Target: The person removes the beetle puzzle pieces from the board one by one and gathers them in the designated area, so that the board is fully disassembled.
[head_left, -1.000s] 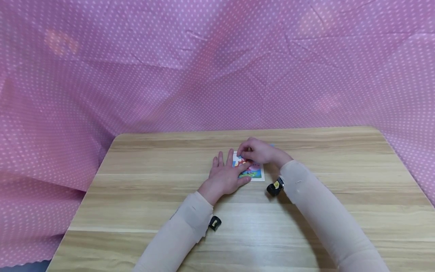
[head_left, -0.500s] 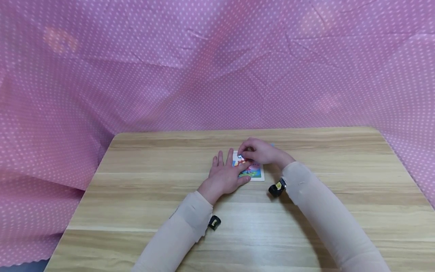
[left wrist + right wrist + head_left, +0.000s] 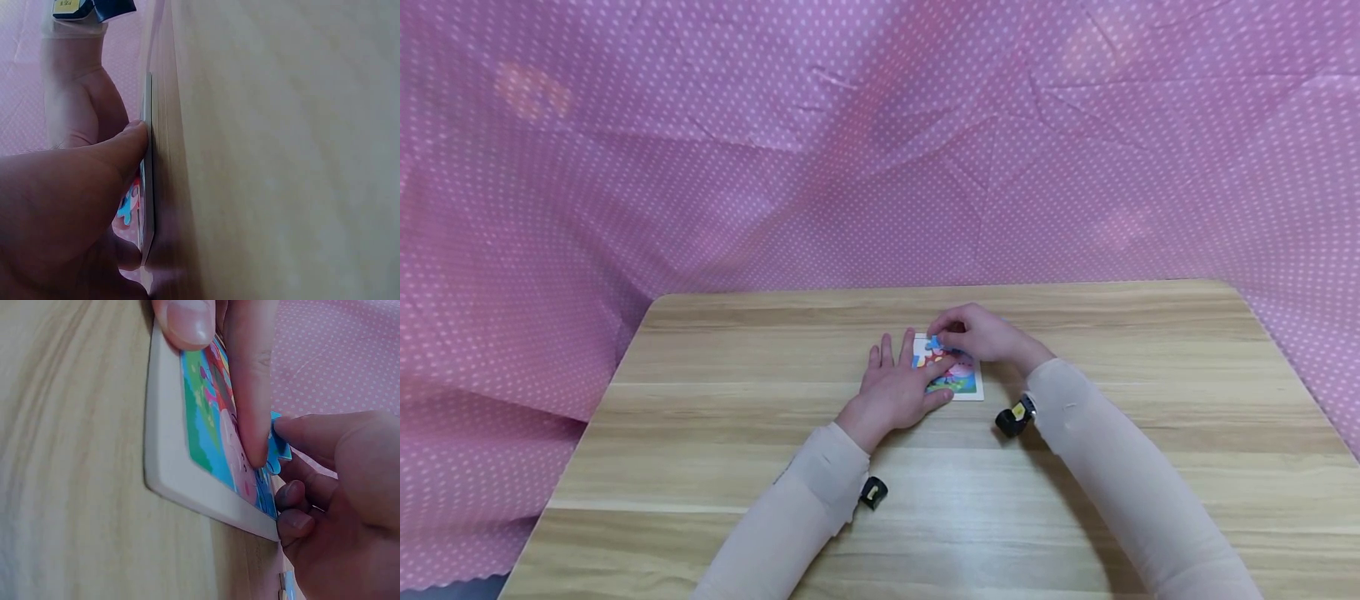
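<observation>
A jigsaw board (image 3: 961,386) with a bright cartoon picture and a pale frame lies on the table. My left hand (image 3: 891,395) rests on it with fingers spread; its thumb (image 3: 132,134) presses the near edge, and the index finger lies across the picture. Above the far part of the board, my right hand (image 3: 983,336) pinches a blue jigsaw piece (image 3: 279,452) between thumb and fingers. That piece stands tilted over the board in the right wrist view. White bare patches show at the board's far left. The left hand covers part of the picture.
The wooden table (image 3: 700,433) stretches around the board on all sides. Behind it hangs a pink dotted cloth (image 3: 880,167). A small light-blue item (image 3: 289,585) lies beyond the board's corner. Black wrist cameras sit under both sleeves.
My right hand has shifted slightly right along the board's far edge, with the blue jigsaw piece in its fingers. The left hand and the board stay in place.
</observation>
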The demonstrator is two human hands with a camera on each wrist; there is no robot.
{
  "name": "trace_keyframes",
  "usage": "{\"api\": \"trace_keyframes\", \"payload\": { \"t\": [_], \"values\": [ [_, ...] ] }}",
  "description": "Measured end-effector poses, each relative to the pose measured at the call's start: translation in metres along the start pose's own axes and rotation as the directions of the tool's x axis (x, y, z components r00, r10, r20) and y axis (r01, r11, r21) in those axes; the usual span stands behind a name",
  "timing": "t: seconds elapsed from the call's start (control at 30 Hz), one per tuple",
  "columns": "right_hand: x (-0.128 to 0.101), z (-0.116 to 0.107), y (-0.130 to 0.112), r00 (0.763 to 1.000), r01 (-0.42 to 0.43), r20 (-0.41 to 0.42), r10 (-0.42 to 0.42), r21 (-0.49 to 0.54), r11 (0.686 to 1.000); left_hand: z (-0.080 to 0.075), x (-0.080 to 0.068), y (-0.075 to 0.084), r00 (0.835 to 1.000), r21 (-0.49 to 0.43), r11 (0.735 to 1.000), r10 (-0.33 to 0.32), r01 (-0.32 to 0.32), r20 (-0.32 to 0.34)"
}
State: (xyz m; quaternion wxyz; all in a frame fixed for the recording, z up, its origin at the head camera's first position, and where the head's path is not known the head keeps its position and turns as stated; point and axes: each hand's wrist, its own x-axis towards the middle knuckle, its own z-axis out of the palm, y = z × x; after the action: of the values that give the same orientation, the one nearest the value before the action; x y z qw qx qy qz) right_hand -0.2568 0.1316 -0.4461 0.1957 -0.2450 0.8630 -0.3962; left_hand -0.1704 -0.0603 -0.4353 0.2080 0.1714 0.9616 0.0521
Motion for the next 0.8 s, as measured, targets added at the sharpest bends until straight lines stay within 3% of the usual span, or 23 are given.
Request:
{"api": "trace_keyframes", "payload": {
  "t": [0.27, 0.8],
  "values": [
    [0.0018, 0.0005, 0.0033, 1.0, 0.02, -0.024, -0.02, 0.006, 1.0, 0.0003, 0.0015, 0.0002, 1.0, -0.004, 1.0, 0.0, 0.0, -0.005],
    [0.0027, 0.0026, -0.0028, 0.994, -0.087, -0.063, 0.09, 0.06, 0.994, -0.0004, 0.0001, 0.0006, 1.0, -0.023, 1.0, -0.003, 0.003, 0.008]
  ]
}}
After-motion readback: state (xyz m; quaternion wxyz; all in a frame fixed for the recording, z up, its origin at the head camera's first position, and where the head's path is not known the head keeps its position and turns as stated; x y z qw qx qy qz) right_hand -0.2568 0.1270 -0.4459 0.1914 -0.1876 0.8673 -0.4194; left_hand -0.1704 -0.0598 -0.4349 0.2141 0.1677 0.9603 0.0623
